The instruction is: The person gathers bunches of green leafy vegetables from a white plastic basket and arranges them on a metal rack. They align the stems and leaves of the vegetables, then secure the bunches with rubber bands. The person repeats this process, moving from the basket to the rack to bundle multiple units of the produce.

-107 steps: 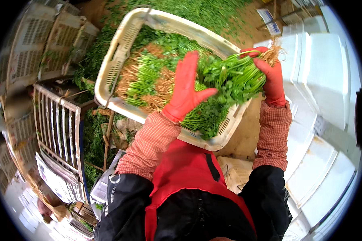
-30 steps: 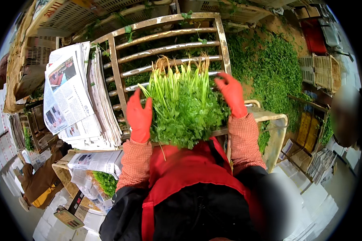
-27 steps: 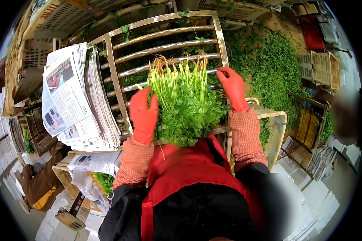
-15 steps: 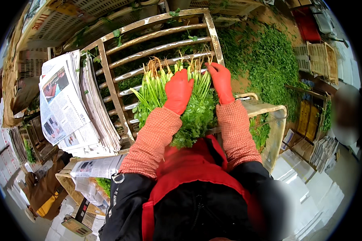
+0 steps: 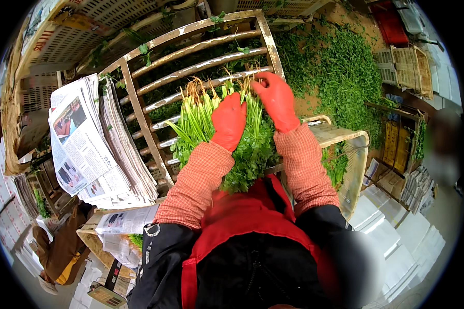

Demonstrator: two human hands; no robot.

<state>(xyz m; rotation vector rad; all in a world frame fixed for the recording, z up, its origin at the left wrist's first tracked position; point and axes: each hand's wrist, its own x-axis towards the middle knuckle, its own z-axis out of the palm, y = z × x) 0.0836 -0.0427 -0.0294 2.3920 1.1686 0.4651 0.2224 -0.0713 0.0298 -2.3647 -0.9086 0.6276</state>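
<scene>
A broad bundle of cilantro [image 5: 195, 116], pale stems with orange-brown roots pointing away from me, lies across a rusty metal rack [image 5: 201, 67]. My left hand [image 5: 229, 122], in an orange-red rubber glove, is closed over the stems in the middle of the bundle; its fingertips are partly hidden among them. At the bundle's far right, my right hand [image 5: 274, 98] in a matching glove has its thumb and fingers bent together at the root ends. The leafy part spreads beneath my wrists, toward my red apron [image 5: 242, 211].
Stacked newspapers [image 5: 87, 141] stand left of the rack. Loose greens [image 5: 345, 77] cover the floor at the far right. A pale plastic crate [image 5: 353, 175] is by my right forearm. More crates [image 5: 82, 41] stand at the far left; a scale [image 5: 107, 296] is at the lower left.
My right hand has moved left along the root ends, its fingers now bent more inward. My left hand stays on the stems. The whole view has shifted slightly.
</scene>
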